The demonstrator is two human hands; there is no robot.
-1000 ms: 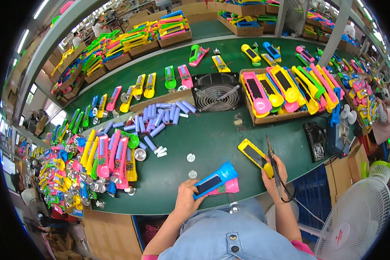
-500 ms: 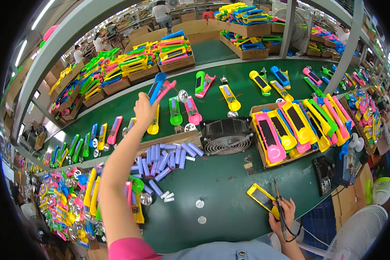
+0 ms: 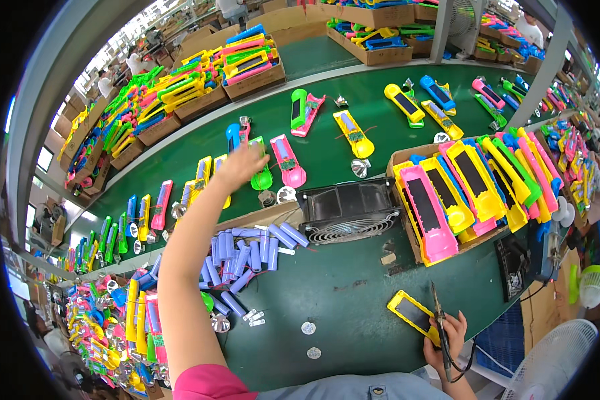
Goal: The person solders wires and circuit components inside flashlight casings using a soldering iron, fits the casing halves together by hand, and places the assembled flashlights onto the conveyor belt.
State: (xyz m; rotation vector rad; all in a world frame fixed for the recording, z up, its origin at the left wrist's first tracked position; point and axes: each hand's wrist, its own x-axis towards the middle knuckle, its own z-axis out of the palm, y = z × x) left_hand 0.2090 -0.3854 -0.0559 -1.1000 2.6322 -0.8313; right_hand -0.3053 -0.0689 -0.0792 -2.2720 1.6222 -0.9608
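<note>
My left hand (image 3: 245, 165) reaches over the green belt, its fingers stretched across a green plastic casing (image 3: 261, 179) that lies there; the fingertips are partly hidden. Just beyond it lies a blue casing with a dark panel (image 3: 233, 136), beside a small silver reflector (image 3: 245, 121). A pink casing with a circuit board (image 3: 288, 160) is close on the right. My right hand (image 3: 452, 337) is closed round a soldering iron (image 3: 440, 317), its tip pointing away from me. Against those fingers rests the near end of a yellow casing with a dark panel (image 3: 412, 312).
Purple battery cells (image 3: 237, 257) are heaped on the workbench (image 3: 340, 307), left of a black fan (image 3: 347, 210). A carton (image 3: 413, 233) of colourful casings stands to the right. Mixed parts (image 3: 107, 320) pile up at left. A metal post (image 3: 540, 73) crosses the belt.
My left hand has put the blue and pink pieces down on the belt and moved onto the green casing. My right hand keeps the soldering iron; the whole view has shifted slightly.
</note>
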